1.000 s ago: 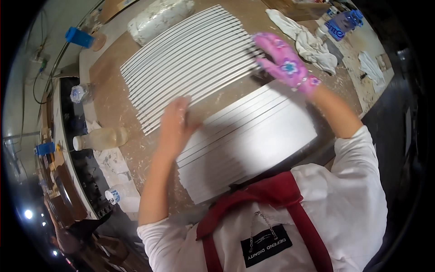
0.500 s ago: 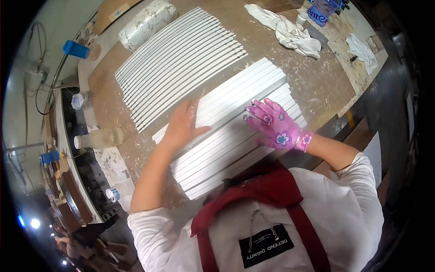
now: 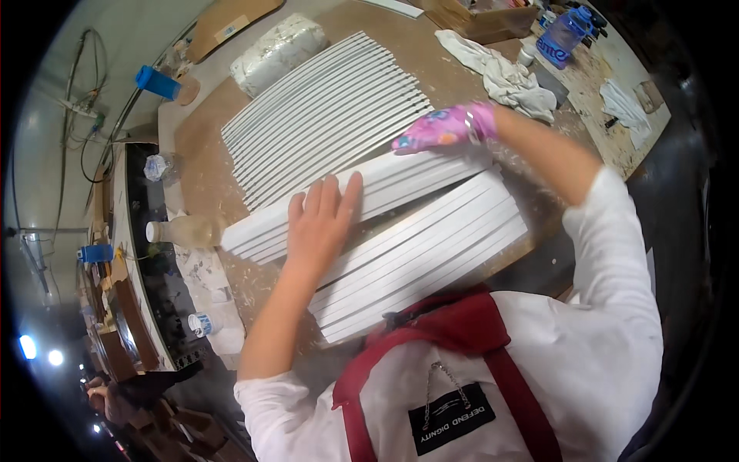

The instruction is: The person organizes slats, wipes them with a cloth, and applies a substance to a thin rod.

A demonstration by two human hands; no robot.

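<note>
Strips (image 3: 392, 189) lie partly hidden under the gloved right hand (image 3: 445, 131).

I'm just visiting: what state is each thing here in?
Middle long white strips, bunched side by side
Bare left hand, touching them
Pink floral-gloved right hand, over their right end
Nearest white strips, lying side by side
Farthest white strips, lying in spaced rows
Larger white cloth, crumpled
Clear bottle of pale liquid, capped
Bulky white package, clear-wrapped
</note>
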